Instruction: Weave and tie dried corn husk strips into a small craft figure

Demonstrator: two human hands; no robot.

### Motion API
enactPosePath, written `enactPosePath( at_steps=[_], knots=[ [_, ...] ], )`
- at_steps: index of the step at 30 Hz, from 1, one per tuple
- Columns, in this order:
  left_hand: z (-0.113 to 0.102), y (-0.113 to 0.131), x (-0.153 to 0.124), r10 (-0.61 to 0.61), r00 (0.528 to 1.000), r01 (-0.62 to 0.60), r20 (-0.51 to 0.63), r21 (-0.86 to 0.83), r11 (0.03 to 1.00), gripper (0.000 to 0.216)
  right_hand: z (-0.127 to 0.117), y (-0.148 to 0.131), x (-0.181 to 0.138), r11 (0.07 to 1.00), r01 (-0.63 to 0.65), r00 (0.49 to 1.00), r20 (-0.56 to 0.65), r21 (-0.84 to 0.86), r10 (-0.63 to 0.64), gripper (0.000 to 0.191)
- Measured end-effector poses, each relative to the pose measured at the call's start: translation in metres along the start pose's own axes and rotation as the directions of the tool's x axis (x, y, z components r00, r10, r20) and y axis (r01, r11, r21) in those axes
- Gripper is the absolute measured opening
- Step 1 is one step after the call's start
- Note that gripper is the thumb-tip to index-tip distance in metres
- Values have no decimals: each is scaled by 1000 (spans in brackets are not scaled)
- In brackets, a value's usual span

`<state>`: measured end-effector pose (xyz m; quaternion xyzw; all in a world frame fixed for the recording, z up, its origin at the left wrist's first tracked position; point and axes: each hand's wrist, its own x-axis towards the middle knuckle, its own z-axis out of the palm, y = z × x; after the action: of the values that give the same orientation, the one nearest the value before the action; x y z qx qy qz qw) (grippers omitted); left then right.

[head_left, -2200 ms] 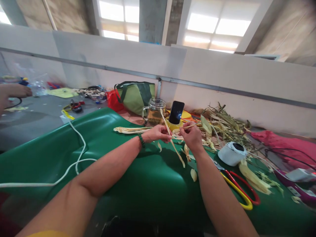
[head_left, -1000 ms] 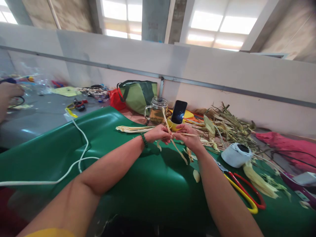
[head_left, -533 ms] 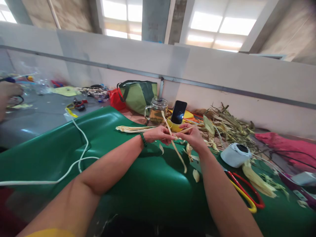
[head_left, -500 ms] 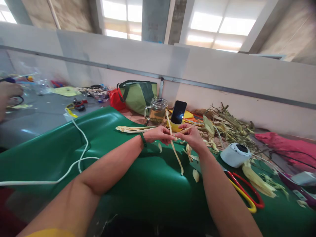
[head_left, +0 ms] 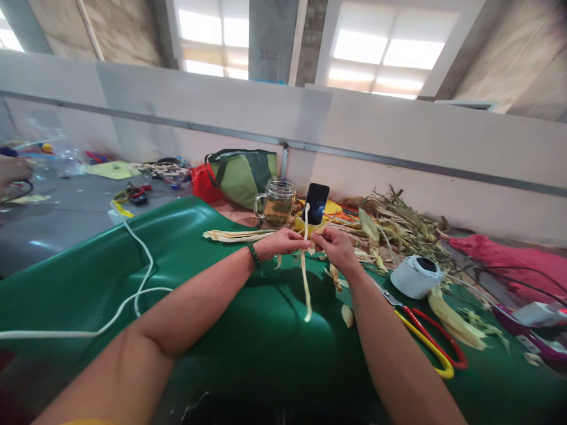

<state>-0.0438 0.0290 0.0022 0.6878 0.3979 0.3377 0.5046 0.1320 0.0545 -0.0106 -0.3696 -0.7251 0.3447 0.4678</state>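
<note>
Close together over the green mat (head_left: pixel 266 342), both hands work at a pale twisted strip of corn husk (head_left: pixel 305 289) that stands upright and hangs down below the fingers. My left hand (head_left: pixel 286 243), with a green bead bracelet at its wrist, pinches this strip between thumb and fingertips. My right hand (head_left: pixel 335 245) is closed on another piece of husk (head_left: pixel 328 223), whose end sticks up past the fingers; the spot where the two pieces meet is partly hidden. A bundle of husk strips (head_left: pixel 230 236) lies left of the hands.
Behind the hands stand a glass mug (head_left: pixel 279 206) with liquid and a phone (head_left: pixel 316 203). Scissors (head_left: pixel 429 336), a white roll (head_left: pixel 415 278) and a dried husk heap (head_left: pixel 398 221) lie right. A white cable (head_left: pixel 146 260) crosses the left. A co-worker's hand (head_left: pixel 15 171) shows far left.
The hanging strip has swung from a slant to nearly vertical, its lower end shifting left. Both hands keep their pinch. The whole view has shifted slightly.
</note>
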Motion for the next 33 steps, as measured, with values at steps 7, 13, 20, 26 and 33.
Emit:
enactPosePath(
  at_steps=[7,13,20,26,33],
  knots=[
    [0,-1,2,-22,997,23,-72,9,1000,41,-1,-4,-1,995,25,992,-120,-92,-36,38],
    [3,1,1,-48,995,42,-85,-70,997,44,1,-7,-1,999,-6,989,-151,-54,-2,41],
    [3,0,2,-50,996,40,-73,-132,991,43,6,-4,-3,989,9,991,-128,-147,-28,40],
    [3,-2,2,-18,995,10,-103,-78,997,44,4,-8,-4,994,-9,998,-69,-111,1,36],
    [0,-4,5,7,982,-32,-191,-124,992,45,0,-7,-4,998,-57,998,15,-27,58,21]
  ],
)
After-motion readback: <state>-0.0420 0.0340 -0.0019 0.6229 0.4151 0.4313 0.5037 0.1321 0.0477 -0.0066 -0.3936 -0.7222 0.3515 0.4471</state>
